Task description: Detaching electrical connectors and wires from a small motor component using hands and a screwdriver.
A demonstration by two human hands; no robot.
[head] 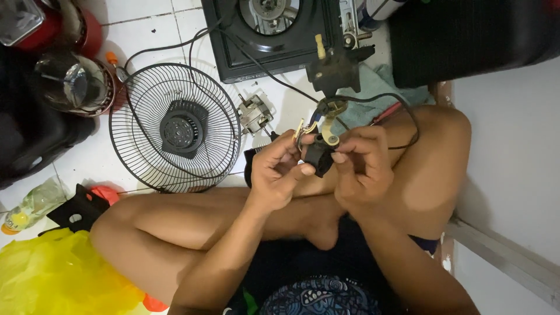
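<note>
1. The left hand [279, 172] and right hand [360, 166] both pinch a small black switch block [319, 155] above the crossed legs, fingers closed on it from either side.
2. Its wires [373, 100] run up to a black fan part [333, 70] on the floor.
3. Judged from the grip, steady thumbs and slack wires suit the work best; tugging risks the brass contacts [304, 129].
4. The fan guard [175, 128] and small motor [255, 112] lie nearby on the tiles.

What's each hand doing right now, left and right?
Left hand: closed, pinching the small black wired part.
Right hand: closed on the same part from the other side.
</note>
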